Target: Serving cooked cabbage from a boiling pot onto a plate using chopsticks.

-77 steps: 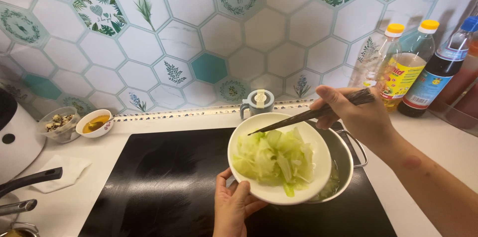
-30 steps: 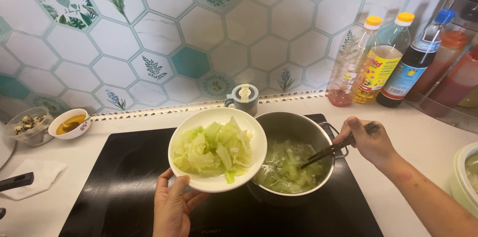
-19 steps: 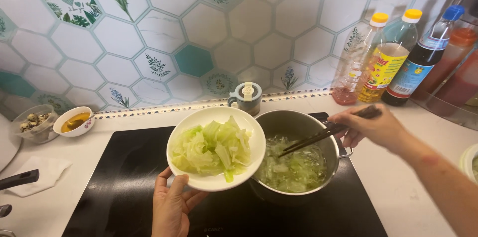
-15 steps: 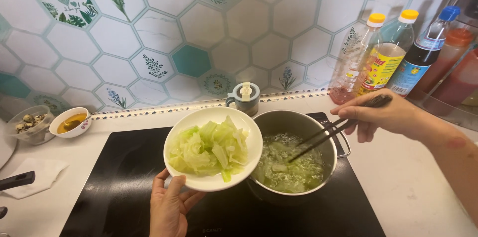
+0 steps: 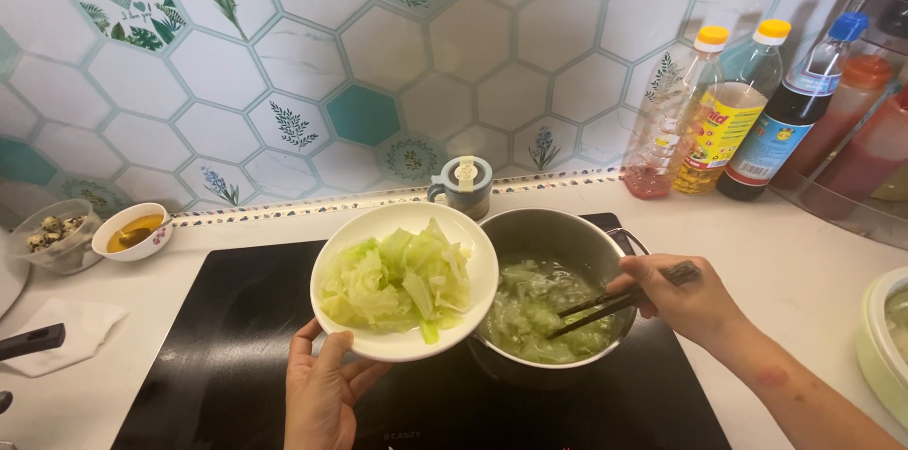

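Currently the left hand (image 5: 322,393) cups a white bowl (image 5: 405,280) from underneath, fingers closed around its base, bowl held tilted just left of and overlapping the rim of the steel pot (image 5: 553,294) on the black induction hob (image 5: 218,346). The bowl is loaded with pale green cabbage pieces (image 5: 397,282). The right hand (image 5: 686,297) is closed on dark chopsticks (image 5: 605,306), tips down in the pot among the cabbage in broth (image 5: 539,313). Progress, judging by the look of it: a good portion is already in the bowl, a fair amount of cabbage remains in the pot, so roughly mid-transfer; the rest is not yet lifted out. Versus 2.6 s ago: the bowl then sat directly over the pot, hiding most of it, chopsticks laid across the bowl's top; now the bowl sits left of the pot and the chopsticks are inside it. Versus half a second ago: the right hand has dropped lower and nearer, the chopsticks lie flatter, the bowl has barely moved. Far side: small lidded jar (image 5: 463,183) against the hexagon-tile wall, three bottles (image 5: 733,110) far right, a small sauce dish (image 5: 132,231) and a clear container of small eggs (image 5: 55,234) far left.
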